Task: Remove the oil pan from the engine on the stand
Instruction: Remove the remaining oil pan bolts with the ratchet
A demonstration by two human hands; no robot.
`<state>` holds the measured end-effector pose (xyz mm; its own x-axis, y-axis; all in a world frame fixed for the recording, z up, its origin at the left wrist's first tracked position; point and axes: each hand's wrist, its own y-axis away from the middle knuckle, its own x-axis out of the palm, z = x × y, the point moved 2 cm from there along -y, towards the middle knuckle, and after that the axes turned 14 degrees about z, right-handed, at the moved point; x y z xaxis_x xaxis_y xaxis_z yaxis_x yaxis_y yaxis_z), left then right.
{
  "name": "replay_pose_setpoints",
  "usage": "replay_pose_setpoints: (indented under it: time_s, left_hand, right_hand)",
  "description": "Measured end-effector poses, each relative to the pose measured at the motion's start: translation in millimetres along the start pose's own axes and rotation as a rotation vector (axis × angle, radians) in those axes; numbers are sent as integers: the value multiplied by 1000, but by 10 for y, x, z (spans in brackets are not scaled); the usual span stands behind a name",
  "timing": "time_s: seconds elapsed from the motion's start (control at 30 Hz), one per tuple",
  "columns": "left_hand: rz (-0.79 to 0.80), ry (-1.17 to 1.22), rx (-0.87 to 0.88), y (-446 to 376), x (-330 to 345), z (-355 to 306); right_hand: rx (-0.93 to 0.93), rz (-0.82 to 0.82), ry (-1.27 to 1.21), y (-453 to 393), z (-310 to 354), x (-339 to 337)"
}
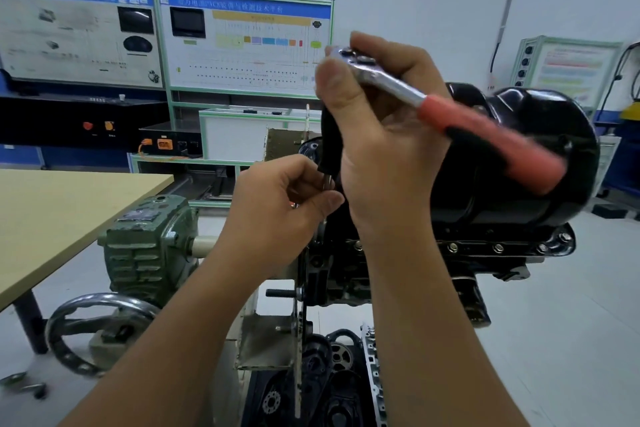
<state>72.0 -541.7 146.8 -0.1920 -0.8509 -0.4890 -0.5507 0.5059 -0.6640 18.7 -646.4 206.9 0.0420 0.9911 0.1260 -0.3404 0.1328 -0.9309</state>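
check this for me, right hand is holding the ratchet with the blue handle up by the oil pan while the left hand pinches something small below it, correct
Not quite: the handle is red with a black section, not blue, as the head view shows. The rest stands: the right hand holds the ratchet up by the black oil pan, and the left hand pinches something small below it.

oil pan point(540, 163): glossy black, behind the right hand
ratchet point(450, 107): silver head, red grip with a black band
gearbox point(149, 246): worn dull green, left of the left hand
handwheel point(93, 333): bare grey metal
table point(52, 215): pale tan top
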Motion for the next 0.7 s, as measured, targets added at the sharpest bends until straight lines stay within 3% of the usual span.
replay_pose_setpoints:
  time_s: [0.07,0.17,0.23,0.37,0.53,0.7]
  left_hand:
    - [2,3,6,3,2,5]
    - [76,8,-25,-8,-37,36]
    - [125,-3,-60,-11,-53,48]
    - [84,-41,-101,1,-84,83]
    - [318,-128,-199,22,-141,175]
    - [304,-404,-323,8,3,250]
  right_hand:
    - [-6,-30,13,2,-12,-5]
    - [220,6,-312,-16,-8,-8]
    - [299,42,-380,-9,-13,-32]
    - [252,104,-293,-19,-7,-41]
    - [251,6,-342,-37,-26,-117]
    - [247,-50,-371,-40,-41,-148]
